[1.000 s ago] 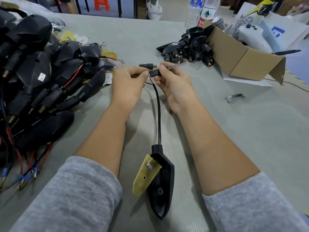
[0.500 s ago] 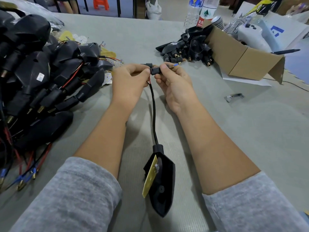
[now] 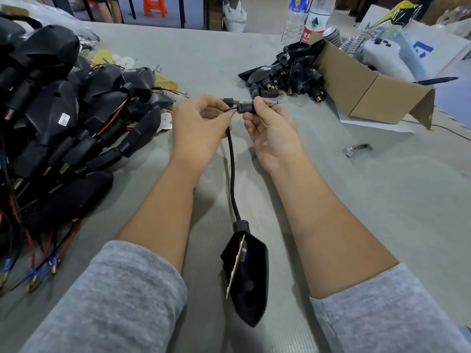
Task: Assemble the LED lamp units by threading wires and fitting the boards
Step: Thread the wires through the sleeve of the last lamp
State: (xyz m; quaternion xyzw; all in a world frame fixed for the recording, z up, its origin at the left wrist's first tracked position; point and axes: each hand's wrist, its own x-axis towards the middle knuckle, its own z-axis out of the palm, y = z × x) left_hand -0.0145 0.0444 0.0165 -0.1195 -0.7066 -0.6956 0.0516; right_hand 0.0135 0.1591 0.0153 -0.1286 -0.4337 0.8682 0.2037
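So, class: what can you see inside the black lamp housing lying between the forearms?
Inside the black lamp housing a yellow board stands on edge, wired at its top. The sheathed cable enters the neck; anything behind the board is hidden.

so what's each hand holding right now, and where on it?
Right hand pinches the black sleeve by its end. Left hand grips the black cable near its top, just below the sleeve.

The water bottle (image 3: 316, 19) behind the cardboard box (image 3: 367, 90) has a red label reading "农夫". Other labels are too blurry.
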